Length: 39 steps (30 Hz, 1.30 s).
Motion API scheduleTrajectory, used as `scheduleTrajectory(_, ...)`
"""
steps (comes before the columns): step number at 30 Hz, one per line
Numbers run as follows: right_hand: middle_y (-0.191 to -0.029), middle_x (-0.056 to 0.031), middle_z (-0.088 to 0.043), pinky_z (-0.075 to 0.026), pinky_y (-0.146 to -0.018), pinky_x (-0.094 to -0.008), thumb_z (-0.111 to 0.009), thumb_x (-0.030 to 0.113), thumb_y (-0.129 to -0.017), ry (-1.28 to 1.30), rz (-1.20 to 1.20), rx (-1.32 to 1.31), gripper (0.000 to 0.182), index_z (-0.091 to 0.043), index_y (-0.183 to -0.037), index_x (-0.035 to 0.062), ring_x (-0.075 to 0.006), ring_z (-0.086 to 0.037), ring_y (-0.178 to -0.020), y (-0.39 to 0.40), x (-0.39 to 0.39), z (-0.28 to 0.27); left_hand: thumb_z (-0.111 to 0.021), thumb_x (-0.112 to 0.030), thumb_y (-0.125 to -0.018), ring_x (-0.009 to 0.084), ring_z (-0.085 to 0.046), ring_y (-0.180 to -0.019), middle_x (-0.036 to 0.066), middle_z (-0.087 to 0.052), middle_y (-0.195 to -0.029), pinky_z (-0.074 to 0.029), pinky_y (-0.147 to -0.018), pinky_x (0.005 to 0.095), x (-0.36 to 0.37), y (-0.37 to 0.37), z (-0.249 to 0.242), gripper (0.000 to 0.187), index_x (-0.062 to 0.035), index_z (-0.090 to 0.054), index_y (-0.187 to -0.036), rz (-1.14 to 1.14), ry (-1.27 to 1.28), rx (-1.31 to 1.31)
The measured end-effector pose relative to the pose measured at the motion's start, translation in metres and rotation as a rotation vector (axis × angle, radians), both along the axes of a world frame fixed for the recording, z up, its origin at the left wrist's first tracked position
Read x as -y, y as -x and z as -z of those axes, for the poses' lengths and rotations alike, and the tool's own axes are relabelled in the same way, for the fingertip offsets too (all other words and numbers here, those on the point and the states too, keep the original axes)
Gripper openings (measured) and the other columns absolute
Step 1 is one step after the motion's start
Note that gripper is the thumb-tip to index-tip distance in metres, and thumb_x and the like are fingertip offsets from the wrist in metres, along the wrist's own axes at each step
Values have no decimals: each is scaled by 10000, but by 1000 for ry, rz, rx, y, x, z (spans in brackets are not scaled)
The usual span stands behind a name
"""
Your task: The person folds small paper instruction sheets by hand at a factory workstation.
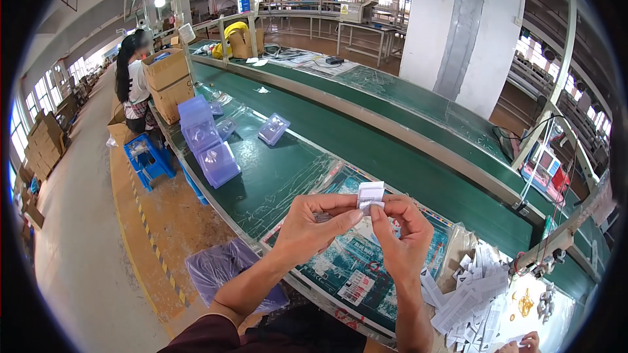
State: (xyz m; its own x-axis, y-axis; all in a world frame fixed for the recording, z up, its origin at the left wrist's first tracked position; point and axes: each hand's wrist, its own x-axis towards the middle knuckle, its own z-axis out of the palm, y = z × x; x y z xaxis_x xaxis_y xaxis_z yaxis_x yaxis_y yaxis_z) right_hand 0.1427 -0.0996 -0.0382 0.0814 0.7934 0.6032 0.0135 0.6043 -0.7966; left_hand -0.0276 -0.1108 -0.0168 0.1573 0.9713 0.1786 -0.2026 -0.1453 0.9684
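Note:
A small folded paper leaflet [371, 193], white with faint print, stands upright between my two hands above the bench. My left hand [320, 224] pinches its left side between thumb and forefinger. On the other side my right hand [400, 227] grips the leaflet with its thumb in front and fingers curled behind. Below both hands lies a printed green sheet [327, 268] under scuffed clear film. To the right of my right wrist spreads a loose pile of white printed leaflets [472, 297].
Stacked clear purple-tinted plastic trays [208, 142] stand on the green belt [275, 183], with a single one [273, 129] apart. Cartons [169, 85] and a person [134, 82] are at the far left, near a blue stool [149, 159]. Another person's hand [523, 342] shows lower right.

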Motion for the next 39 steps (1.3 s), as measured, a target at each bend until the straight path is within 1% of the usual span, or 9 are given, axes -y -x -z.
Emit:
scheduleTrajectory(6, -983, -93, -690, -496, -761, -257, -728, 10, -880, 3, -58, -14, 90, -674, -948, -14, -121, -617, -820, -1, -1, -1, -696, -156, -951, -1, -458, -469, -1, -623, -689, -294, -391, 181, -4, 0, 9, 297, 48, -699, -1167, -38, -37, 63)
scheduleTrajectory(9, -999, -97, -682, -499, -750, -265, -723, -5, -884, -9, -75, 10, 97, -672, -967, -13, -123, -610, -820, -6, 1, -4, -708, -124, -940, 13, -420, -413, -5, -587, -599, -294, -369, 190, -3, 2, 6, 239, 62, -707, -1090, -7, 4, 147)
scheduleTrajectory(14, -998, -105, -682, -522, -754, -299, -767, -11, -826, -335, -111, 352, 155, -696, -959, 27, -209, -662, -850, -18, -5, -18, -714, -181, -943, 11, -437, -440, -4, -587, -613, -291, -394, 187, -8, 7, -1, 280, 70, -718, -1068, 28, 69, 181)
scheduleTrajectory(18, -998, -109, -684, -530, -763, -313, -792, 11, -800, -328, -140, 401, 171, -706, -945, 44, -251, -675, -865, -22, -7, -15, -720, -187, -940, 13, -435, -443, -9, -579, -604, -286, -394, 190, -5, 7, 1, 282, 71, -722, -1053, -12, 33, 68)
scheduleTrajectory(23, -971, -113, -695, -513, -740, -275, -789, 10, -809, -147, -116, 284, 132, -681, -885, 7, -187, -666, -852, -18, -8, -9, -695, -180, -959, -3, -450, -535, -18, -605, -646, -311, -448, 185, -5, 1, 6, 258, 54, -735, -1060, -74, -100, -69)
scheduleTrajectory(27, -958, -106, -693, -498, -741, -246, -762, -12, -821, -30, -119, 206, 112, -664, -873, -14, -140, -653, -856, -19, -8, -3, -695, -169, -957, 8, -500, -624, -2, -655, -710, -370, -511, 187, -4, 3, 3, 247, 54, -741, -1052, 27, 6, -15)
scheduleTrajectory(30, -954, -89, -688, -506, -752, -238, -745, -26, -836, 105, -146, 100, 103, -664, -899, -25, -110, -640, -868, -17, -10, 1, -700, -160, -951, 32, -546, -689, 23, -696, -777, -426, -571, 200, -7, -6, 3, 237, 55, -745, -1039, -65, -179, -186)
scheduleTrajectory(32, -953, -72, -682, -519, -757, -235, -732, -30, -862, 104, -185, -44, 94, -666, -928, -37, -98, -634, -862, -11, -10, 3, -732, -188, -936, 6, -448, -471, -29, -574, -622, -293, -406, 188, -10, -9, 7, 240, 36, -742, -1023, -144, -202, -123)
scheduleTrajectory(39, -962, -72, -678, -535, -754, -243, -728, -22, -886, 183, -247, -194, 89, -671, -951, -43, -102, -648, -839, -4, -4, 5, -725, -171, -941, -1, -437, -490, -27, -598, -679, -276, -412, 195, -7, -7, 4, 206, 31, -747, -975, -152, -239, -48)
